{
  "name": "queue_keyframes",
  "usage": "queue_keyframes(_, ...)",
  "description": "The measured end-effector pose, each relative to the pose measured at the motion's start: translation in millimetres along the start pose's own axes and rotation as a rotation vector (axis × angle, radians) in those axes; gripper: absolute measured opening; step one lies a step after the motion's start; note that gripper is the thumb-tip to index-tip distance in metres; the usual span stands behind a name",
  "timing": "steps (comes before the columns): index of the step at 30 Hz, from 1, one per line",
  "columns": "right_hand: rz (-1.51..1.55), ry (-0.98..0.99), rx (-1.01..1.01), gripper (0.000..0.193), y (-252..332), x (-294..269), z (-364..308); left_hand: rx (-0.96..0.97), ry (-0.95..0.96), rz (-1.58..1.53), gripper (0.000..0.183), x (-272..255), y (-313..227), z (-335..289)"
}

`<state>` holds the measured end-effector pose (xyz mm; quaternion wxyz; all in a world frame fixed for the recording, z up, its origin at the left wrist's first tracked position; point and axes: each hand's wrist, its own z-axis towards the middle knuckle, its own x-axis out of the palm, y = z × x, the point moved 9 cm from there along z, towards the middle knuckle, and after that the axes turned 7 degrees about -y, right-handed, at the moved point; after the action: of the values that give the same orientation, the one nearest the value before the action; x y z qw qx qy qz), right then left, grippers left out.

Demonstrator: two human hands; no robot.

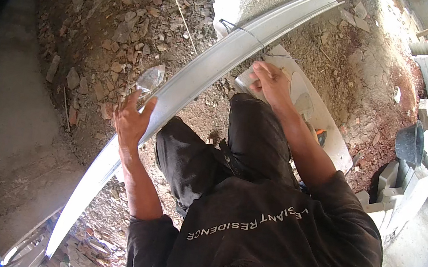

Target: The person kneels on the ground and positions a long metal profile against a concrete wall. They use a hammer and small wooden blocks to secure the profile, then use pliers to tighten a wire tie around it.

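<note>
Left hand (132, 123) spread, thumb apart, over the left edge of a long, silvery-white metal channel with folded lips (200, 75); can't tell if it's touching. Right hand (274, 82) half-curled and blurred, just right of the channel; can't tell if it's pinching anything. Channel runs diagonally past the knees, lower left to upper right, above brown broken rubble (125, 30). Thin black wire (239, 27) crosses its upper part. Handling guess: thin sheet, light for its length, stiff lengthwise, twisty, easily dented, slick faces. Grip both long edges, hands well apart around mid-length; watch sharp lips and the wire.
</note>
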<state>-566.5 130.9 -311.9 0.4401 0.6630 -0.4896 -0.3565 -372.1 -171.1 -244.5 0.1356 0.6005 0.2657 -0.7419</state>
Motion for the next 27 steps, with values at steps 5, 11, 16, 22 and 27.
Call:
queue_keyframes(5, 0.104, 0.042, 0.031, 0.055, -7.8, 13.5, 9.0, -0.139, 0.134, -0.015, 0.056, 12.6, -8.8, 1.7)
queue_keyframes(11, 0.192, -0.008, 0.022, 0.056, -9.3, 18.0, 11.9, -0.103, 0.028, 0.075, 0.051, 22.2, 5.8, -4.1)
queue_keyframes(16, 0.261, -0.272, -0.128, 0.047, -4.4, -9.0, 28.6, -0.073, 0.003, 0.035, 0.047, 23.6, 2.2, -4.0)
queue_keyframes(22, 0.248, -0.147, -0.109, 0.037, -8.7, -13.9, 37.0, -0.113, 0.059, 0.046, 0.047, 20.3, 0.1, -4.3)
queue_keyframes(27, 0.212, -0.083, -0.223, 0.032, -2.4, -12.3, 44.1, -0.113, 0.033, 0.036, 0.048, 19.0, 3.5, -3.4)
